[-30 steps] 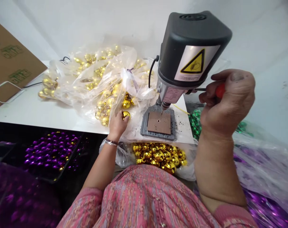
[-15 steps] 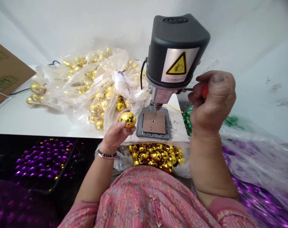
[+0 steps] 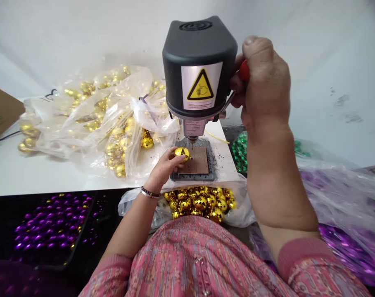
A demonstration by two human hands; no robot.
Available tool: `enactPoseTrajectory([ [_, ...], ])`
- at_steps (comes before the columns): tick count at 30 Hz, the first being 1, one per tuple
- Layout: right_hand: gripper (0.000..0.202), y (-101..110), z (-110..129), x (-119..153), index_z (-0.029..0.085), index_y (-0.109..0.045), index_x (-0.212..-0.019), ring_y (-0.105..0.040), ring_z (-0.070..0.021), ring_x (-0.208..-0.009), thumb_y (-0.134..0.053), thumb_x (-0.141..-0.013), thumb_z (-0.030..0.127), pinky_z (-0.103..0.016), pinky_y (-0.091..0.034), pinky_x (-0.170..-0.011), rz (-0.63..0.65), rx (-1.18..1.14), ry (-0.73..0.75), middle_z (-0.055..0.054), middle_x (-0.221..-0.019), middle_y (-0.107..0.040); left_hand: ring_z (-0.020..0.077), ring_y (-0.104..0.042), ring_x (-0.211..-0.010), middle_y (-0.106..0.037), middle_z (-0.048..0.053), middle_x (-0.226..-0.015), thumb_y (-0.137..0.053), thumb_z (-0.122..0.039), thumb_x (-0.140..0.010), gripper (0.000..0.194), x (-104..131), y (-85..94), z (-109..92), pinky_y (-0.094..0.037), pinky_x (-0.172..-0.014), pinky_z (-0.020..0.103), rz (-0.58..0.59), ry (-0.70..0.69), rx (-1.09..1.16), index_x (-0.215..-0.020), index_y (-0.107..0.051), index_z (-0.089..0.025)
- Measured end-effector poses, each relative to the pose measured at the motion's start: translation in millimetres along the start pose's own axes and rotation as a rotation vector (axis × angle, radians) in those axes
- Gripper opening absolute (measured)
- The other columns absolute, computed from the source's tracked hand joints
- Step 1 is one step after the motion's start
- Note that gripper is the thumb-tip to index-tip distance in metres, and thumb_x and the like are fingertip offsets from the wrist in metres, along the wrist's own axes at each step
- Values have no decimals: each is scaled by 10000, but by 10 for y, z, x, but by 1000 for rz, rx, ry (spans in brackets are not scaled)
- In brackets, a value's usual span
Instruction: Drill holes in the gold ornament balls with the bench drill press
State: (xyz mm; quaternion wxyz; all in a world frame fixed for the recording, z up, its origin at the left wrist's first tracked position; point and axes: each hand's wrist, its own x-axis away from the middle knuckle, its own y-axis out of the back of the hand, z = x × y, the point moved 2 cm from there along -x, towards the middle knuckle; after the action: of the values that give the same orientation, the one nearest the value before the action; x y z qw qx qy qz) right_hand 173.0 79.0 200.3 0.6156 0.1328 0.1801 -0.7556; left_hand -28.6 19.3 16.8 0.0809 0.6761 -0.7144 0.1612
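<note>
Between the fingers of my left hand (image 3: 166,167) is a shiny gold mirrored ball (image 3: 181,154). It is over the left part of the brown square board (image 3: 196,163) on the base (image 3: 210,165) of a small drill press (image 3: 200,66), just left of the drill bit (image 3: 193,146). Up at the right of the motor housing, my right hand (image 3: 264,78) is closed around the red knob (image 3: 244,71) of the press's lever (image 3: 229,101). In my lap, an open plastic bag (image 3: 245,206) holds many more gold balls (image 3: 200,202).
Plastic bags of gold balls (image 3: 113,119) cover much of the white table (image 3: 4,173). Purple balls (image 3: 51,222) lie in a dark tray at lower left. Green balls (image 3: 240,150) and bagged purple balls (image 3: 348,247) are at right. A cardboard box (image 3: 3,109) stands at far left.
My left hand has carried the gold ball right, onto the board beside the bit. My right hand has gone up with the red knob, swinging the lever upward. The view has shifted somewhat.
</note>
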Motion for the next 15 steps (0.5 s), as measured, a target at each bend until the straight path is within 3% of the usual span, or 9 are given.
enactPoseTrajectory([
  [3, 363, -7, -7, -45, 204, -469, -665, -320, -52, -382, -414, -1006, 313, -235, -205, -377, -61, -17, -114, 68, -474, -381, 79, -564, -593, -688, 15, -892, -806, -368, -709, 595, -99, -7, 17, -372, -497, 198, -42, -26, -159, -1235, -625, -156],
  [5, 363, -18, 14, -27, 194, -465, -659, -331, -43, -393, -424, -1001, 307, -227, -221, -389, -58, -37, -103, 65, -506, -390, 101, -578, -645, -699, 29, -922, -809, -374, -699, 606, -172, -4, 47, -432, -560, 222, -69, -54, -262, -1241, -648, -156],
  [10, 368, -30, 53, 27, 157, -482, -695, -378, -20, -432, -477, -988, 380, -194, -251, -400, -42, -53, -56, 62, -593, -437, 215, -657, -968, -733, 71, -1118, -839, -371, -681, 566, -274, 2, 83, -520, -849, 314, -118, -210, -497, -1200, -708, -187],
  [15, 424, -27, 33, -9, 145, -469, -705, -397, 8, -427, -314, -1047, 341, -143, -258, -418, -71, -11, -93, 79, -590, -439, 277, -656, -1075, -728, 84, -1147, -811, -320, -724, 585, -243, -96, 43, -511, -990, 405, -67, -261, -694, -1278, -683, -183],
])
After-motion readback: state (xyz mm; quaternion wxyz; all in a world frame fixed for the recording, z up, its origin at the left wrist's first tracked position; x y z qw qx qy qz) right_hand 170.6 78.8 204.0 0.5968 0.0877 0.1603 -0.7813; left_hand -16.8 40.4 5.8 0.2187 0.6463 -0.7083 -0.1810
